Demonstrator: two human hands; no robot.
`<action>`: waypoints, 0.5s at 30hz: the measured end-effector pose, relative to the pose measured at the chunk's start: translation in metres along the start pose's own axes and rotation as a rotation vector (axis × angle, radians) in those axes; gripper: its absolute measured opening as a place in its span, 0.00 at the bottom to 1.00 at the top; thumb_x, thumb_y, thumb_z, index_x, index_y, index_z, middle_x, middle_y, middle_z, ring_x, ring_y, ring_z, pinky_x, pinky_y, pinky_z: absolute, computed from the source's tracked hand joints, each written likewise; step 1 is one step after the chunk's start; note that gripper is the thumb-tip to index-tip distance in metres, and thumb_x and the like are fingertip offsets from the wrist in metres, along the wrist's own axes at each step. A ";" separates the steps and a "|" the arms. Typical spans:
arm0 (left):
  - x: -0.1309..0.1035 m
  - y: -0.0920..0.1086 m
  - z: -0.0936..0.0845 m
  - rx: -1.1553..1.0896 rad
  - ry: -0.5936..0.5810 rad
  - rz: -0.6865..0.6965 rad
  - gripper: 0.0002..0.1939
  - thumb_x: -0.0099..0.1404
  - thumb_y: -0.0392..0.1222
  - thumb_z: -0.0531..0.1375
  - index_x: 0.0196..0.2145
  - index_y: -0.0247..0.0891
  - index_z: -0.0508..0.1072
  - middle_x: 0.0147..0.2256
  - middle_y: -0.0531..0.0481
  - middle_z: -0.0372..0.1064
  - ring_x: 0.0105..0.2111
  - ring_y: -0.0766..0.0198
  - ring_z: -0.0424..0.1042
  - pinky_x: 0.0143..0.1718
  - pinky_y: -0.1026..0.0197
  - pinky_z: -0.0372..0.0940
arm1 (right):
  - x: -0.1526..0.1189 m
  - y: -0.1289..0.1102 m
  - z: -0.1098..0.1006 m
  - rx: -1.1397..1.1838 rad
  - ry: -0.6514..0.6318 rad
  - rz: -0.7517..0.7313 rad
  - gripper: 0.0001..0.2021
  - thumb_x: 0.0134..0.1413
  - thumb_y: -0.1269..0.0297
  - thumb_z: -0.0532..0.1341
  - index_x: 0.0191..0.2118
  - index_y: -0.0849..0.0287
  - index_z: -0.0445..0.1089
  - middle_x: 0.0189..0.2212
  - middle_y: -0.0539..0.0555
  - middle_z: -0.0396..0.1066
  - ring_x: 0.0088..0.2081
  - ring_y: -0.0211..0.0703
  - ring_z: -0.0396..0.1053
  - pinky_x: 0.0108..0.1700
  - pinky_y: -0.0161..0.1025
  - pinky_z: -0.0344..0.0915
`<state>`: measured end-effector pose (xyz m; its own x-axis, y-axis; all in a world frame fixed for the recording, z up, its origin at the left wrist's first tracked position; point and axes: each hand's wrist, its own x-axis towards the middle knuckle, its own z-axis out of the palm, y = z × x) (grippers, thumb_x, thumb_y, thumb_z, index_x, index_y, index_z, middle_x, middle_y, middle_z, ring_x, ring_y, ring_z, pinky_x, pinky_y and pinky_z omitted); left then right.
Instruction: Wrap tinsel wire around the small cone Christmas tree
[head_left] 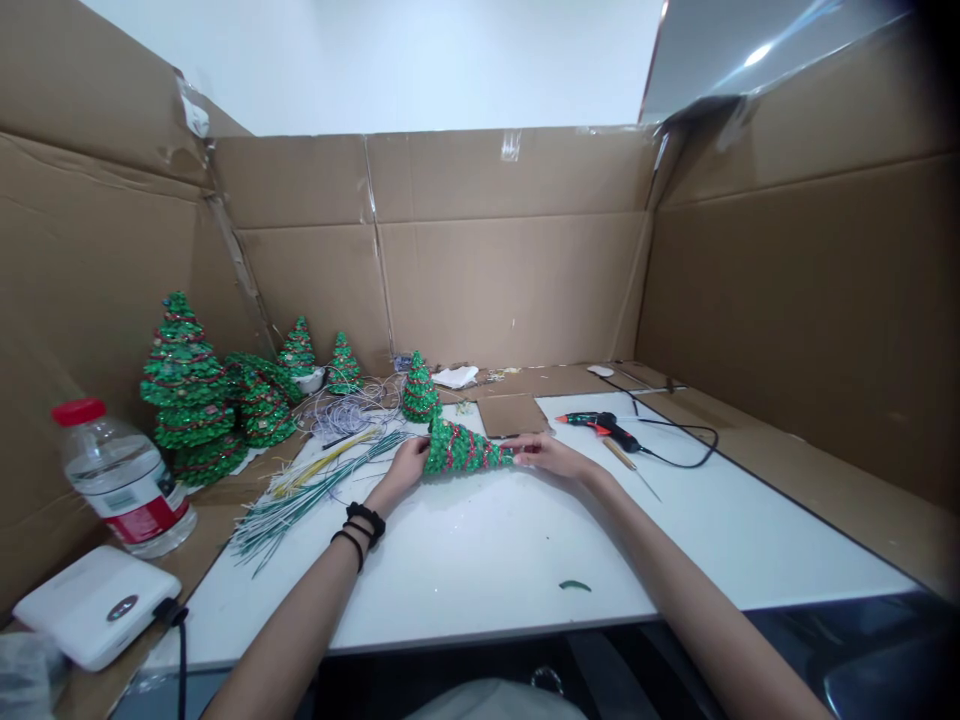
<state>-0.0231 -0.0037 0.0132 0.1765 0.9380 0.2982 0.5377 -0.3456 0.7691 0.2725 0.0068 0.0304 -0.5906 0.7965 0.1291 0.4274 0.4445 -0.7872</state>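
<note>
A small green tree with red garland (465,449) lies on its side just above the white board, its tip pointing right. At its wide base, my left hand (409,463) grips the edge, the fingers partly hidden behind it. My right hand (545,455) has its fingers closed on the narrow tip. Right behind the held tree, another small green tree (420,388) stands upright. A square piece of cardboard (514,416) lies beyond my right hand.
Bundled green and white wires (315,495), more trees (184,380), a water bottle (127,485) and a white device (97,605) are on the left. On the right lie a glue gun (604,425) with its cable and a wooden-handled tool (619,454). Cardboard walls (510,280) surround the table.
</note>
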 end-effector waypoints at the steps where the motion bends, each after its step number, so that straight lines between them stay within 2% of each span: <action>1: 0.000 0.000 0.000 0.002 0.001 -0.002 0.14 0.55 0.37 0.52 0.32 0.32 0.77 0.29 0.47 0.74 0.29 0.60 0.68 0.31 0.63 0.61 | 0.000 0.000 0.000 0.017 -0.002 0.004 0.25 0.48 0.48 0.59 0.48 0.60 0.71 0.39 0.56 0.70 0.37 0.44 0.66 0.41 0.41 0.62; 9: -0.003 0.004 -0.002 0.029 0.034 -0.023 0.13 0.55 0.37 0.52 0.31 0.33 0.77 0.29 0.46 0.75 0.30 0.59 0.69 0.31 0.63 0.60 | 0.000 0.002 0.004 0.071 0.025 -0.014 0.24 0.48 0.49 0.60 0.47 0.59 0.71 0.40 0.57 0.70 0.39 0.46 0.67 0.42 0.42 0.63; 15: -0.002 0.001 -0.002 0.035 0.069 -0.041 0.13 0.55 0.37 0.53 0.30 0.33 0.76 0.29 0.46 0.75 0.32 0.58 0.69 0.31 0.62 0.60 | 0.001 0.003 0.006 0.049 0.001 -0.021 0.23 0.51 0.49 0.58 0.48 0.58 0.70 0.41 0.57 0.71 0.41 0.47 0.67 0.44 0.44 0.63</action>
<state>-0.0247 -0.0062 0.0140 0.0970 0.9471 0.3058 0.5723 -0.3045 0.7615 0.2689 0.0064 0.0249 -0.5986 0.7876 0.1464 0.3809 0.4406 -0.8129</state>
